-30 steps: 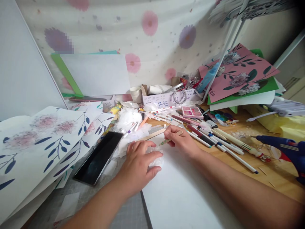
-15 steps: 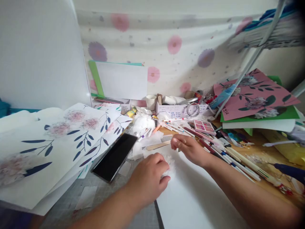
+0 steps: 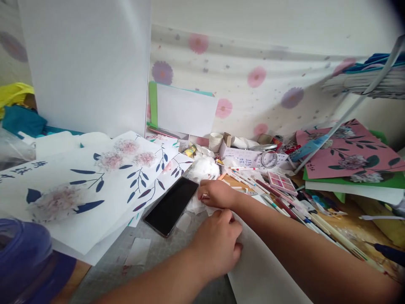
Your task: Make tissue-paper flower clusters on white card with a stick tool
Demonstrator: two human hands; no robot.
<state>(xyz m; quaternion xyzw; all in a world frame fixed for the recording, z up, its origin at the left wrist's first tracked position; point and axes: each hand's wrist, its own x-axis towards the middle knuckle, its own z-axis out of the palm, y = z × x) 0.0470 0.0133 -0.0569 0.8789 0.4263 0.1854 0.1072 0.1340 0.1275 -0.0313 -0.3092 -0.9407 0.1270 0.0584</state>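
Note:
My left hand (image 3: 218, 247) is curled into a loose fist, knuckles up, at the near corner of a white sheet (image 3: 265, 274); what its fingers hold, if anything, is hidden. My right hand (image 3: 217, 194) reaches across just beyond it, fingers closed, with a small pale tip showing at the fingertips. It rests on crumpled white tissue scraps (image 3: 194, 206) beside a black phone (image 3: 172, 205) lying face up. A bigger wad of white tissue (image 3: 205, 166) lies just behind the right hand.
Floral printed sheets (image 3: 95, 181) overlap on the left below a white board (image 3: 88, 63). Several pens (image 3: 284, 209), a pink palette (image 3: 280, 181), a paper cup (image 3: 215, 141) and pink flowered paper (image 3: 348, 152) crowd the right. A glue gun (image 3: 392, 254) lies far right and a purple container (image 3: 22, 261) near left.
The view has swung left. My right hand moved left from the wooden stick to the tissue scraps by the phone. My left hand has drawn its fingers in from flat to curled.

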